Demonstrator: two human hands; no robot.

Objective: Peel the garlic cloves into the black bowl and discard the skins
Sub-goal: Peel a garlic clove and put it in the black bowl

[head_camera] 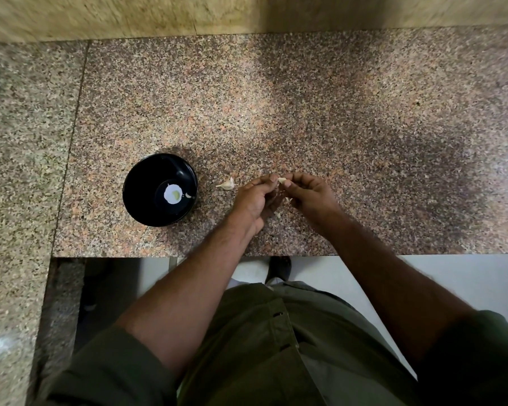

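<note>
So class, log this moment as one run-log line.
both hands: left hand, right hand pinch pale garlic clove | round black bowl: left | unpeeled clove: on speckled granite counter

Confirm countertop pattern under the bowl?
Speckled granite countertop, pinkish-brown with dark flecks; the bowl is glossy black. Head view, the only one.

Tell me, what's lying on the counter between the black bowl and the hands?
One garlic clove, skin on, lies on the counter between the bowl and the left hand, touching neither. The head view shows it.
</note>
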